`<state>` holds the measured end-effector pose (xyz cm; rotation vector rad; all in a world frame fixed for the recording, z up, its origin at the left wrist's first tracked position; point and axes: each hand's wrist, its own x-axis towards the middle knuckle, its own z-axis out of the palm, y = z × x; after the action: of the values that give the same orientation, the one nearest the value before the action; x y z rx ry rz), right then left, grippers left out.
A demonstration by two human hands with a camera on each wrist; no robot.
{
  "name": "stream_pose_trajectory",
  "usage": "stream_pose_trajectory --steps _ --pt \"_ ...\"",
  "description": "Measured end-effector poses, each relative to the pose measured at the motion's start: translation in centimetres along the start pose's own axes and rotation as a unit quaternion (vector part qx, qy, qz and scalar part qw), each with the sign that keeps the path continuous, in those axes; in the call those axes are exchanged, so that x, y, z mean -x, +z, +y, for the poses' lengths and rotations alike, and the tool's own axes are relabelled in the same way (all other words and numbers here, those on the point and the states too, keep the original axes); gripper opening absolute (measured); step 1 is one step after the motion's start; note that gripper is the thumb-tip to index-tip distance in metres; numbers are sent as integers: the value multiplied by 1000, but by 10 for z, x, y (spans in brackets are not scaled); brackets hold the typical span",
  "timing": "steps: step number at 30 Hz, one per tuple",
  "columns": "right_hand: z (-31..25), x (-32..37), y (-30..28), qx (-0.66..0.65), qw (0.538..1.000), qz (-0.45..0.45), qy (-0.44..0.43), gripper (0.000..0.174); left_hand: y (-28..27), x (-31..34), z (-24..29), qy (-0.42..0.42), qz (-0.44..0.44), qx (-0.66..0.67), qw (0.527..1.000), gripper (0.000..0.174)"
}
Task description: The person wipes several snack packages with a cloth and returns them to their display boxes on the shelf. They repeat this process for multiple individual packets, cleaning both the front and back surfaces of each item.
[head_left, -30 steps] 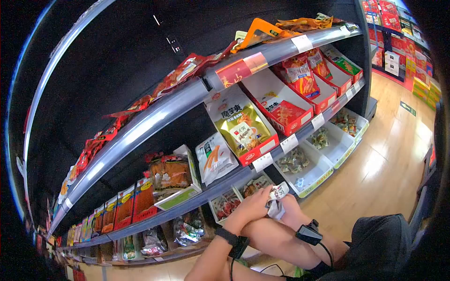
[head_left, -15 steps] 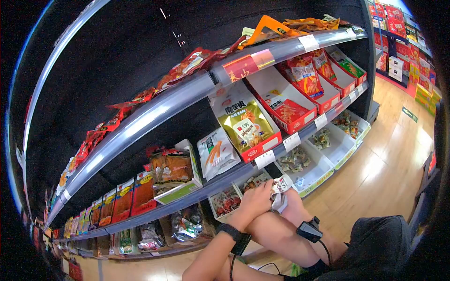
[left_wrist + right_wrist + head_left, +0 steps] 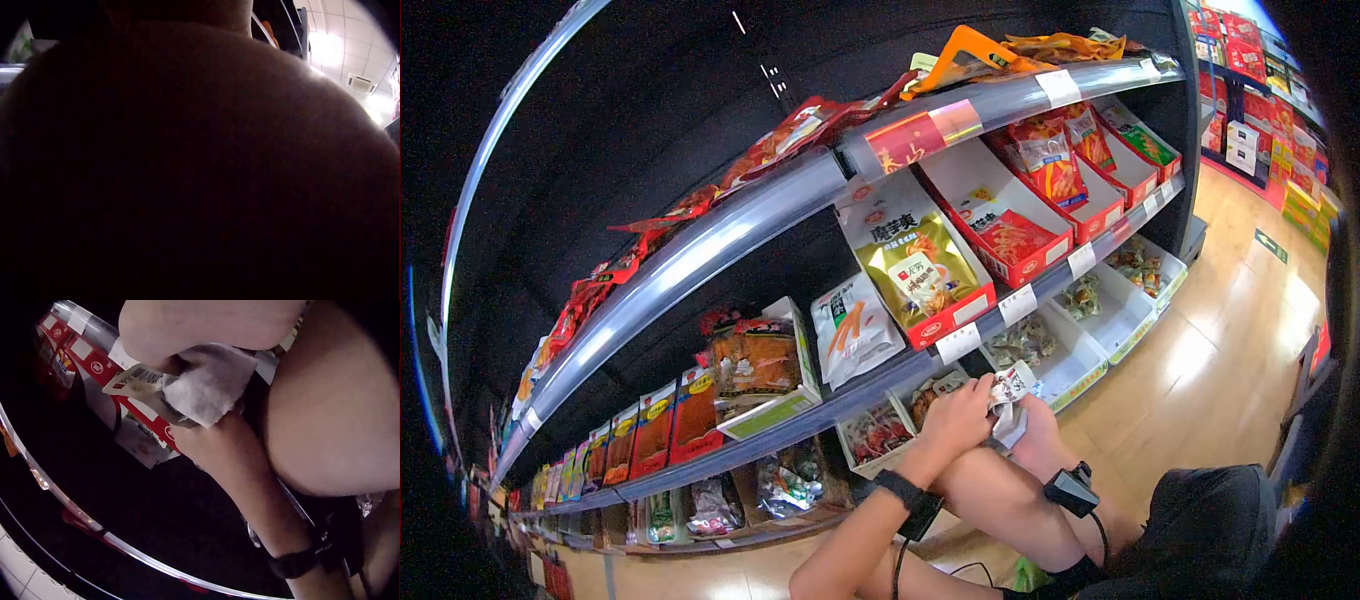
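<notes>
In the head view a small white printed packet [image 3: 1013, 382] and a crumpled white tissue [image 3: 1009, 427] are together between my two hands, in front of a bent knee. My left hand [image 3: 956, 418] pinches the packet from the left. Opposite it, my right hand [image 3: 1041, 440] has its fingers curled against the tissue. The right wrist view shows the tissue [image 3: 209, 384] close up, below the right hand [image 3: 206, 328], with the packet's barcode side [image 3: 137, 381] sticking out. Dark skin fills most of the left wrist view and hides the left hand.
A snack shelf [image 3: 700, 270] curves across the front. It carries red-edged boxes [image 3: 960, 320], a white snack bag [image 3: 855, 330] and orange packs [image 3: 760, 355]. Low white bins [image 3: 1080, 375] with small wrapped snacks stand just beyond the hands. Wooden floor [image 3: 1200, 340] lies right.
Both hands, with the packet and tissue, have shifted slightly right and up in the head view. The packet has turned a little between the fingers.
</notes>
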<state>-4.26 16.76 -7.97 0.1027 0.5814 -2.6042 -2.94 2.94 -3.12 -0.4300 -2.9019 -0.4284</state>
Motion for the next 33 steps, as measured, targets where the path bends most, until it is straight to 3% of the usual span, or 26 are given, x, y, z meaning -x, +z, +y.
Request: stream_pose_trajectory --steps 5,6,9,10,13,14,16,19,20,22,25,27,28,31,33 --pt "-3 -2 -5 12 1000 -1 -19 32 -1 -1 1 -23 32 17 999 47" --pt "-3 2 3 65 996 22 -59 34 1 -1 -3 -46 24 22 998 57" --pt "2 2 -2 191 973 -11 -133 36 8 3 -21 6 68 54 996 66" --pt "2 5 0 219 964 -30 -150 37 5 5 -22 -4 36 52 998 73" --pt "-2 17 23 269 948 -12 -171 39 -2 7 -18 10 33 26 999 73" --pt "1 16 21 272 944 -5 -185 37 -5 8 -14 -17 -14 22 1000 72" --pt "9 14 15 279 936 14 -212 34 -12 11 -5 61 25 17 998 72" --pt "13 14 15 129 983 51 -118 29 -11 11 13 103 24 18 994 73" --pt "19 6 -5 60 992 -9 -109 28 -12 12 18 106 17 32 994 74" --pt "21 15 -13 119 988 -7 -94 37 -9 12 18 136 20 53 989 79" --pt "40 -5 -36 213 963 -46 -158 47 -4 17 28 107 49 164 980 81" --pt "14 31 20 96 990 -69 -77 46 -2 13 23 63 34 227 971 80" --pt "29 8 -4 136 983 -73 -97 41 -2 13 20 33 37 255 966 79" --pt "39 2 -8 160 985 -67 -24 37 1 14 5 -36 35 304 951 73" --pt "44 3 -6 174 984 -16 -26 28 2 12 -7 -66 7 314 947 71"
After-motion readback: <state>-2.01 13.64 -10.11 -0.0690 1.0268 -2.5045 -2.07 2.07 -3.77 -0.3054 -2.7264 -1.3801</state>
